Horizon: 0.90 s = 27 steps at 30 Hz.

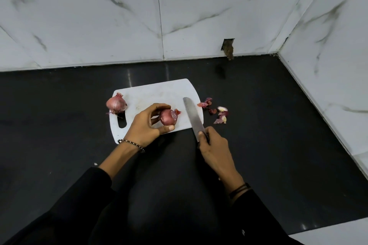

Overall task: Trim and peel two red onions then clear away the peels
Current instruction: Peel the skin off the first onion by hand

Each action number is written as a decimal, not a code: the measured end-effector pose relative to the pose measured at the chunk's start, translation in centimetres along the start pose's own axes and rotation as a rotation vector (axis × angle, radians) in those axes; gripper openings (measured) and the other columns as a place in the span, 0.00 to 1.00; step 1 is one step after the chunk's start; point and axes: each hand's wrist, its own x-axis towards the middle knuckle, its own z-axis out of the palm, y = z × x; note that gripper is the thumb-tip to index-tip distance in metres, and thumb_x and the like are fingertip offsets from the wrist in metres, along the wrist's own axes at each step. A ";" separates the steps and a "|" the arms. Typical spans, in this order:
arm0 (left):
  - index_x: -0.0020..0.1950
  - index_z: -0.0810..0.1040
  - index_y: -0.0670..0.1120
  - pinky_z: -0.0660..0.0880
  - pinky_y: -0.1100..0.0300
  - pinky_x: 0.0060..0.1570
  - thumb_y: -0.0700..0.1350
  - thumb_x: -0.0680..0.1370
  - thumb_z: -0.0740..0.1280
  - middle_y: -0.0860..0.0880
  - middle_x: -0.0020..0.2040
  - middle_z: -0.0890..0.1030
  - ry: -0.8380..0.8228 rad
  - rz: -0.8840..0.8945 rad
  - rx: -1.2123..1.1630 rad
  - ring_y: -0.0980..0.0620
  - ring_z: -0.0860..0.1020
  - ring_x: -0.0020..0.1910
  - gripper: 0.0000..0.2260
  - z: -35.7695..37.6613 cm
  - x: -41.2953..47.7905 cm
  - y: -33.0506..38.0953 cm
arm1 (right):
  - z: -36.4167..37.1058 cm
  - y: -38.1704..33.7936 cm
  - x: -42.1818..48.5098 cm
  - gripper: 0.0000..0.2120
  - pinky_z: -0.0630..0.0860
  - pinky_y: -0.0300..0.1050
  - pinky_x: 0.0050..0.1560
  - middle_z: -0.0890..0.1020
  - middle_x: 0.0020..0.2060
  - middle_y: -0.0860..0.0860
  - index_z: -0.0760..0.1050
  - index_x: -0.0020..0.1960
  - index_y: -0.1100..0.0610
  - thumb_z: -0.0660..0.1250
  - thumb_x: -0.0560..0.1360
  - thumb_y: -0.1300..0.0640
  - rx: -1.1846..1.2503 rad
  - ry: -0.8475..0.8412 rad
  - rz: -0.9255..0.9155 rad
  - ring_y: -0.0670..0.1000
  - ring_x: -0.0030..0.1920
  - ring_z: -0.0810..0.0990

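My left hand (145,127) pinches the half-peeled onion (167,117) between thumb and fingers above the cutting board (151,93). My right hand (214,145) grips the knife (192,113), blade across the board's right end. The unpeeled onion (116,104) sits at its left end; the peels (217,110) lie just right of it.

A glossy black worktop (268,129) runs back to a wall (89,16) of large white tiles veined with grey like marble, split by a thin vertical seam (160,16). It meets a matching side wall (330,49) in the corner on the right. Low on the back wall, near that corner, a small rectangular notch (228,47) holds something brownish, too dim to identify, and faint pale streaks of reflected light lie on the dark surface.
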 end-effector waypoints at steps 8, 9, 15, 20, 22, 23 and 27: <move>0.62 0.77 0.54 0.74 0.64 0.60 0.44 0.68 0.80 0.60 0.58 0.80 0.064 -0.048 -0.004 0.61 0.78 0.59 0.25 -1.0 -2.6 -1.2 | -0.7 0.0 0.5 0.13 0.69 0.40 0.29 0.79 0.41 0.55 0.69 0.63 0.59 0.56 0.84 0.52 -0.047 0.187 0.044 0.50 0.34 0.78; 0.62 0.77 0.54 0.74 0.65 0.60 0.45 0.68 0.80 0.61 0.58 0.79 0.057 -0.050 -0.005 0.62 0.78 0.58 0.25 -1.0 -2.8 -1.2 | -0.6 -0.2 0.4 0.12 0.69 0.41 0.28 0.79 0.40 0.54 0.69 0.62 0.58 0.56 0.84 0.52 -0.046 0.170 0.026 0.49 0.33 0.77; 0.62 0.78 0.51 0.76 0.60 0.62 0.41 0.66 0.81 0.56 0.59 0.81 0.001 -0.061 -0.139 0.58 0.79 0.60 0.26 -1.1 -3.1 -1.1 | 1.3 -1.4 0.2 0.09 0.82 0.52 0.40 0.83 0.43 0.51 0.72 0.50 0.54 0.59 0.83 0.49 0.071 0.030 0.052 0.48 0.37 0.81; 0.63 0.78 0.46 0.78 0.59 0.59 0.35 0.66 0.80 0.50 0.59 0.82 -0.020 -0.053 -0.263 0.54 0.81 0.59 0.27 -0.8 -4.1 -1.0 | 2.1 -2.2 0.8 0.10 0.82 0.52 0.41 0.83 0.43 0.52 0.72 0.48 0.54 0.61 0.81 0.47 -0.066 -0.061 0.006 0.52 0.39 0.83; 0.63 0.78 0.45 0.78 0.60 0.59 0.35 0.66 0.80 0.50 0.60 0.82 -0.018 -0.050 -0.269 0.55 0.80 0.59 0.27 -0.6 -4.5 -0.9 | 2.0 -2.4 1.1 0.10 0.81 0.50 0.40 0.83 0.43 0.52 0.73 0.47 0.54 0.63 0.80 0.48 -0.098 -0.044 -0.005 0.52 0.39 0.82; 0.63 0.77 0.45 0.78 0.60 0.59 0.35 0.67 0.80 0.50 0.60 0.82 -0.019 -0.054 -0.273 0.55 0.80 0.59 0.27 -0.5 -4.6 -0.9 | 1.9 -2.4 1.2 0.10 0.79 0.46 0.37 0.82 0.43 0.52 0.74 0.47 0.55 0.64 0.80 0.49 -0.116 -0.026 -0.009 0.50 0.39 0.81; 0.63 0.77 0.47 0.78 0.58 0.60 0.37 0.67 0.80 0.51 0.61 0.81 -0.007 -0.071 -0.283 0.54 0.80 0.61 0.27 -0.2 -5.0 -0.9 | 1.5 -2.1 1.6 0.10 0.70 0.39 0.36 0.79 0.42 0.51 0.77 0.47 0.58 0.66 0.79 0.51 -0.233 0.044 -0.047 0.49 0.41 0.78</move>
